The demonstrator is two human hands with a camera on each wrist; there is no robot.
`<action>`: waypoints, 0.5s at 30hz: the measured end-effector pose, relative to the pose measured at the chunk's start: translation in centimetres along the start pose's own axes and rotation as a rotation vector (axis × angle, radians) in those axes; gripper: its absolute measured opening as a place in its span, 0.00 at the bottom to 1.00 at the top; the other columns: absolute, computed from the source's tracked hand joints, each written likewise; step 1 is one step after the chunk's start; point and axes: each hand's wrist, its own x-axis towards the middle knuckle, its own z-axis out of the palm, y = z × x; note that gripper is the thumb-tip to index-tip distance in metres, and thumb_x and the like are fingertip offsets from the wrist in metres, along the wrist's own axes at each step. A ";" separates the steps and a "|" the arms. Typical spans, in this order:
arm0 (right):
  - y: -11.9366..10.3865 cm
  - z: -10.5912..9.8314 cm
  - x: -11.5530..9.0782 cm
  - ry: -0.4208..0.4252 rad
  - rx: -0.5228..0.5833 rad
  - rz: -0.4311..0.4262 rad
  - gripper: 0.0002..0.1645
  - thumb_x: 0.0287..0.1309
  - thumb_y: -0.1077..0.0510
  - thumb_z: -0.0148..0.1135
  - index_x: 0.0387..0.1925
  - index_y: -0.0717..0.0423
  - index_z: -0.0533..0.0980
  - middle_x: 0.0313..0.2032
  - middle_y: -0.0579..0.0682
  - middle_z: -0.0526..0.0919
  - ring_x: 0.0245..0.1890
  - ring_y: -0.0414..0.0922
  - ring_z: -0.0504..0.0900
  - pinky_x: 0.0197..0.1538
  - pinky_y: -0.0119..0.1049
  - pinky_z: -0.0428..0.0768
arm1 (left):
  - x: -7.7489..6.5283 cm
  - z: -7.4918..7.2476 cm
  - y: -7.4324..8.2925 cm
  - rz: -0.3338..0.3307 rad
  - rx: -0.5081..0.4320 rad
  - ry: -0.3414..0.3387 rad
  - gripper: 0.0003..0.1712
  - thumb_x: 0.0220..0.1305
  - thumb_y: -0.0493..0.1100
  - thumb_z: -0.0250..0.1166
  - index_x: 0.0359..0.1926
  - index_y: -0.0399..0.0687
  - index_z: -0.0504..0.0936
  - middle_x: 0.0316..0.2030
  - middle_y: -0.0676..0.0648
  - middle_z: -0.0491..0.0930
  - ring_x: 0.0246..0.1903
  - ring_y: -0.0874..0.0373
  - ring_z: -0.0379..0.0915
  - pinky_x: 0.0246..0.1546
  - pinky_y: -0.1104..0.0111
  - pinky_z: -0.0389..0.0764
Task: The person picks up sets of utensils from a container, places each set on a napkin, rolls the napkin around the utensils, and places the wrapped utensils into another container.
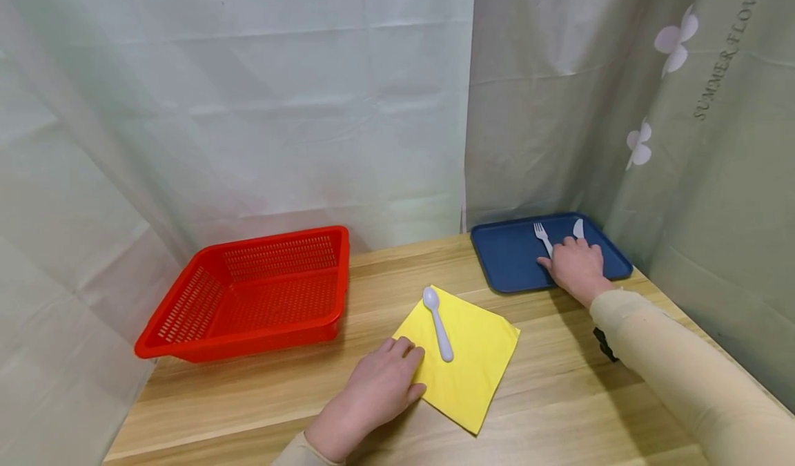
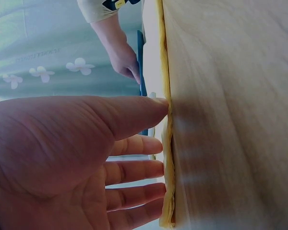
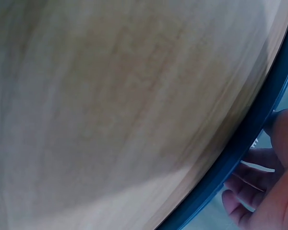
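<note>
My left hand rests at the left edge of a folded yellow napkin, thumb and fingers touching it. On the napkin lies a white plastic spoon, bowl toward the back. Farther right, my right hand is over a blue tray, with its thumb apart from the fingers. A white plastic fork lies left of that hand, its handle end by the thumb. Just past the fingers shows the blade of a white plastic knife; the hand hides its handle. In the right wrist view the tray's rim covers the fingertips.
A red plastic basket with slotted walls stands at the left of the wooden table. Pale curtains hang behind the table and along both sides. The right one comes close to the tray.
</note>
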 end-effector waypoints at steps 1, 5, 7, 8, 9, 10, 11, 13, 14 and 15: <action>0.0 0.0 0.1 -0.003 -0.002 0.002 0.32 0.81 0.41 0.62 0.40 0.71 0.81 0.41 0.67 0.79 0.50 0.69 0.77 0.51 0.66 0.75 | 0.0 0.0 0.0 0.001 0.000 0.000 0.26 0.66 0.55 0.80 0.58 0.48 0.84 0.52 0.48 0.81 0.52 0.50 0.79 0.40 0.59 0.86; 0.0 0.1 0.3 -0.018 -0.005 0.014 0.31 0.81 0.42 0.62 0.40 0.71 0.81 0.42 0.68 0.79 0.50 0.69 0.77 0.52 0.66 0.75 | 0.0 -0.1 0.0 0.009 -0.003 0.005 0.26 0.66 0.55 0.81 0.57 0.47 0.84 0.52 0.48 0.81 0.51 0.50 0.79 0.40 0.59 0.86; 0.0 0.1 0.4 -0.022 -0.004 0.018 0.31 0.81 0.42 0.63 0.40 0.71 0.81 0.42 0.68 0.80 0.51 0.69 0.77 0.52 0.66 0.76 | 0.0 -0.2 0.0 0.013 -0.005 0.010 0.26 0.66 0.54 0.81 0.57 0.47 0.85 0.51 0.47 0.81 0.51 0.49 0.79 0.41 0.59 0.86; 0.0 0.1 0.4 -0.024 -0.004 0.019 0.31 0.81 0.43 0.63 0.40 0.71 0.81 0.43 0.68 0.80 0.51 0.69 0.77 0.52 0.67 0.76 | 0.0 -0.2 0.0 0.014 -0.004 0.012 0.26 0.66 0.54 0.81 0.57 0.47 0.85 0.51 0.47 0.81 0.51 0.49 0.79 0.41 0.59 0.86; 0.0 0.1 0.4 -0.025 -0.004 0.019 0.30 0.81 0.43 0.63 0.40 0.71 0.81 0.43 0.69 0.80 0.51 0.69 0.77 0.53 0.67 0.76 | 0.0 -0.2 0.0 0.015 -0.005 0.013 0.26 0.66 0.54 0.81 0.57 0.47 0.84 0.51 0.47 0.81 0.51 0.49 0.79 0.41 0.59 0.86; 0.0 0.1 0.4 -0.028 -0.006 0.020 0.30 0.81 0.44 0.63 0.41 0.71 0.81 0.44 0.69 0.80 0.51 0.69 0.78 0.53 0.67 0.76 | 0.0 -0.2 0.0 0.015 -0.005 0.013 0.26 0.66 0.54 0.81 0.57 0.47 0.84 0.51 0.47 0.81 0.51 0.49 0.79 0.41 0.59 0.86; -0.1 0.1 0.4 -0.030 -0.007 0.020 0.29 0.81 0.44 0.63 0.41 0.72 0.82 0.44 0.70 0.80 0.51 0.70 0.78 0.53 0.67 0.76 | 0.0 -0.2 0.0 0.015 -0.004 0.012 0.26 0.66 0.54 0.81 0.57 0.47 0.84 0.51 0.47 0.81 0.51 0.49 0.79 0.41 0.59 0.86; -0.1 0.0 0.5 -0.035 -0.010 0.022 0.29 0.81 0.45 0.63 0.43 0.72 0.82 0.46 0.70 0.80 0.52 0.70 0.78 0.54 0.68 0.76 | 0.0 -0.1 0.0 0.014 -0.003 0.011 0.26 0.66 0.54 0.81 0.57 0.47 0.84 0.51 0.47 0.81 0.51 0.49 0.79 0.41 0.59 0.86; -0.2 0.0 0.5 -0.036 -0.011 0.024 0.28 0.81 0.45 0.63 0.43 0.72 0.82 0.46 0.70 0.80 0.52 0.70 0.78 0.54 0.68 0.76 | 0.0 -0.1 0.0 0.013 -0.003 0.009 0.26 0.66 0.54 0.81 0.57 0.47 0.84 0.52 0.47 0.81 0.52 0.50 0.79 0.41 0.59 0.86; -0.2 -0.1 0.5 -0.037 -0.014 0.025 0.28 0.81 0.45 0.63 0.44 0.72 0.82 0.46 0.70 0.80 0.52 0.70 0.78 0.54 0.68 0.76 | 0.0 -0.1 0.0 0.013 -0.004 0.009 0.26 0.66 0.54 0.81 0.58 0.47 0.84 0.52 0.47 0.81 0.52 0.50 0.79 0.41 0.59 0.86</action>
